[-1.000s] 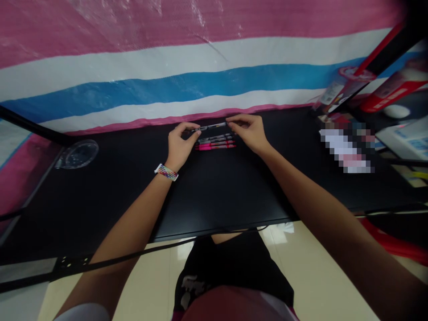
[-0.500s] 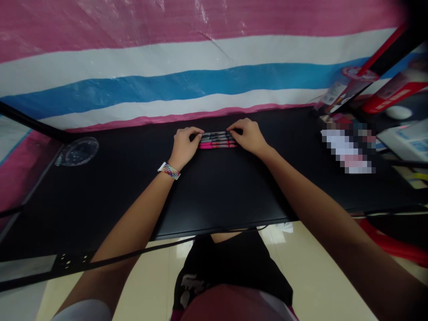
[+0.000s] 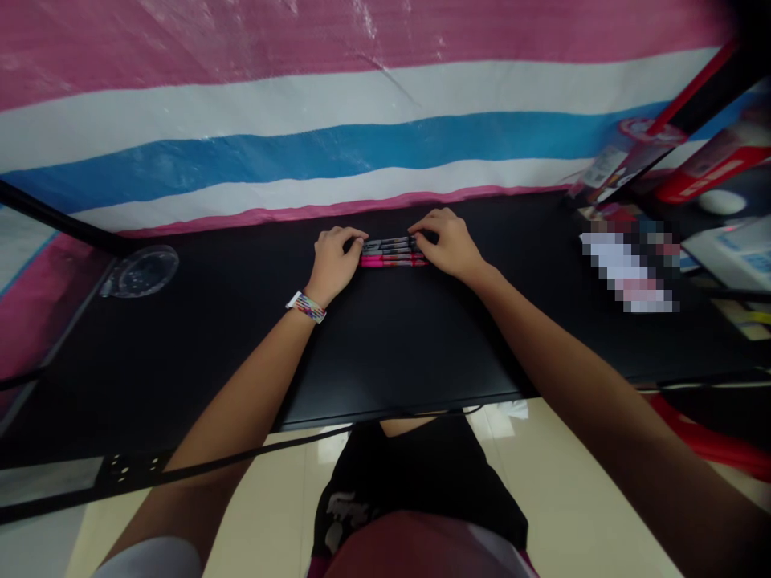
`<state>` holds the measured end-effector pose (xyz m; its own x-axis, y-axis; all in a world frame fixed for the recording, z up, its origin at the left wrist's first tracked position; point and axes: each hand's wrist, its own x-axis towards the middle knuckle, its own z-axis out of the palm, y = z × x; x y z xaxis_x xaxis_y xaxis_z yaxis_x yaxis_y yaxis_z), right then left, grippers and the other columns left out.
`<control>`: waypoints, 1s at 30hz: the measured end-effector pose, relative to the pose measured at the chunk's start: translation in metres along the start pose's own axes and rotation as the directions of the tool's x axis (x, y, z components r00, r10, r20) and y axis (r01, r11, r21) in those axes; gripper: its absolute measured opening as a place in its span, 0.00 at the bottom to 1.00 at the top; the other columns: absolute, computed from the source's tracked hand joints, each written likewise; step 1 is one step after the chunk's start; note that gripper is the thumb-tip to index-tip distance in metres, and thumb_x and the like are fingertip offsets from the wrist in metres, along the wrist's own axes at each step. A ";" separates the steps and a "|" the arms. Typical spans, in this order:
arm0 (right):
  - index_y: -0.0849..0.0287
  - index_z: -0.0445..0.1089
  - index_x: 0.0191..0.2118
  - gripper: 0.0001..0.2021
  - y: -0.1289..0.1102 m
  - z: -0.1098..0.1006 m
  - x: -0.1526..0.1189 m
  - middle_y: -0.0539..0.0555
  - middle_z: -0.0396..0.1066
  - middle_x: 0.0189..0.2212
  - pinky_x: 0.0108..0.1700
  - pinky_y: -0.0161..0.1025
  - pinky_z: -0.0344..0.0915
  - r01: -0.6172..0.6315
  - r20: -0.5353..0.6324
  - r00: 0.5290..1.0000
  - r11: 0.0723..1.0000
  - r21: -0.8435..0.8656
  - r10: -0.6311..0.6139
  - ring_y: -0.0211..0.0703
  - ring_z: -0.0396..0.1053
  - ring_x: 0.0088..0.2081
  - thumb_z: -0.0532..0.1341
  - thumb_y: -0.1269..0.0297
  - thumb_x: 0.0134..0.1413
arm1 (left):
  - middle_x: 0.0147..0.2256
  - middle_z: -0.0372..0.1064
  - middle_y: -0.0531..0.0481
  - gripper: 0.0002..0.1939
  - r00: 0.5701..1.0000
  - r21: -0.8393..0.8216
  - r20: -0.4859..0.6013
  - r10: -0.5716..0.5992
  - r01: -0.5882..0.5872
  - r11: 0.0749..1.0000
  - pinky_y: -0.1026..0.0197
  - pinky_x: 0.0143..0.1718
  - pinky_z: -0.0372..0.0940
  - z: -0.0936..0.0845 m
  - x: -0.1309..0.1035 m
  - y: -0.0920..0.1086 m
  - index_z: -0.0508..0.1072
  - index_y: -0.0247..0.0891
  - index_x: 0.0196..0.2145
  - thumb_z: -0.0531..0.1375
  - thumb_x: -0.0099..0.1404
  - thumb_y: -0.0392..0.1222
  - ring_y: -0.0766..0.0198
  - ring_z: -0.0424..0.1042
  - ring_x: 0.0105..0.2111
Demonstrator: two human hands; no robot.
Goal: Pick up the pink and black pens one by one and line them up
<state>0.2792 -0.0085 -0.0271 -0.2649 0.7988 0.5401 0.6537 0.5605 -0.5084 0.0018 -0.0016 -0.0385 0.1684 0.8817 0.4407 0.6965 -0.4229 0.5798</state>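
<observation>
Nudging from the left end could skew the row of slim pink, grey and black pens (image 3: 394,252) on the flat black tabletop (image 3: 385,337); uneven pressure at the right might roll one loose. The bare left hand (image 3: 332,261), wearing a multicoloured wristband (image 3: 307,307), has thumb and forefinger nearly meeting at the pens' left ends; the bare right hand (image 3: 450,246) curls likewise at their right ends. Whether either grips one, I cannot tell.
</observation>
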 end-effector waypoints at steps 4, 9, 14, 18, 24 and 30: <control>0.55 0.82 0.38 0.09 -0.023 -0.003 -0.003 0.58 0.78 0.38 0.49 0.54 0.70 0.190 0.054 0.980 0.982 0.007 -0.190 0.57 0.72 0.45 0.62 0.67 0.65 | 0.48 0.83 0.46 0.11 1.000 0.008 0.013 -0.009 0.009 1.000 0.38 0.60 0.66 0.000 0.000 0.002 0.84 0.47 0.46 0.61 0.75 0.37 0.45 0.76 0.51; 0.57 0.80 0.36 0.08 -0.044 0.002 -0.007 0.58 0.75 0.35 0.43 0.49 0.66 0.310 0.181 0.936 0.951 -0.010 -0.303 0.54 0.68 0.41 0.63 0.69 0.64 | 0.50 0.83 0.45 0.10 0.999 0.010 0.038 -0.030 0.030 1.000 0.38 0.62 0.65 -0.003 0.000 0.004 0.82 0.46 0.46 0.59 0.77 0.38 0.44 0.76 0.52; 0.57 0.81 0.40 0.04 -0.044 0.003 -0.007 0.58 0.77 0.38 0.46 0.50 0.66 0.300 0.224 0.926 0.953 0.052 -0.304 0.55 0.67 0.42 0.69 0.67 0.60 | 0.50 0.82 0.45 0.09 0.999 -0.041 0.035 -0.039 0.041 0.998 0.40 0.61 0.65 -0.004 -0.001 0.009 0.78 0.45 0.49 0.57 0.79 0.39 0.46 0.77 0.53; 0.55 0.83 0.41 0.08 -0.042 0.005 -0.006 0.56 0.79 0.37 0.48 0.50 0.68 0.294 0.235 0.918 0.946 0.135 -0.319 0.54 0.69 0.42 0.67 0.71 0.59 | 0.51 0.82 0.46 0.09 1.000 -0.106 -0.031 0.002 -0.006 0.994 0.42 0.62 0.65 -0.010 -0.005 0.020 0.76 0.47 0.54 0.59 0.79 0.43 0.48 0.78 0.53; 0.53 0.85 0.45 0.08 -0.039 0.006 -0.003 0.56 0.79 0.40 0.51 0.51 0.71 0.179 0.017 0.982 0.957 0.228 -0.187 0.53 0.73 0.44 0.67 0.64 0.64 | 0.49 0.83 0.48 0.14 0.985 -0.034 -0.066 0.160 -0.162 0.986 0.40 0.66 0.61 -0.024 -0.011 0.041 0.81 0.48 0.49 0.58 0.82 0.55 0.47 0.76 0.55; 0.50 0.85 0.48 0.12 -0.033 -0.001 -0.001 0.56 0.79 0.44 0.49 0.51 0.75 -0.063 -0.008 0.998 0.956 0.288 0.068 0.52 0.76 0.43 0.71 0.51 0.64 | 0.43 0.84 0.49 0.09 0.974 -0.058 -0.016 0.224 -0.225 0.973 0.42 0.61 0.68 -0.020 -0.009 0.040 0.83 0.48 0.44 0.63 0.79 0.50 0.48 0.78 0.50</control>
<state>0.2582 -0.0282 -0.0100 -0.2140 0.8333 0.5097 0.4374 0.5483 -0.7128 0.0148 -0.0305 -0.0054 0.3091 0.7610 0.5704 0.5993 -0.6216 0.5045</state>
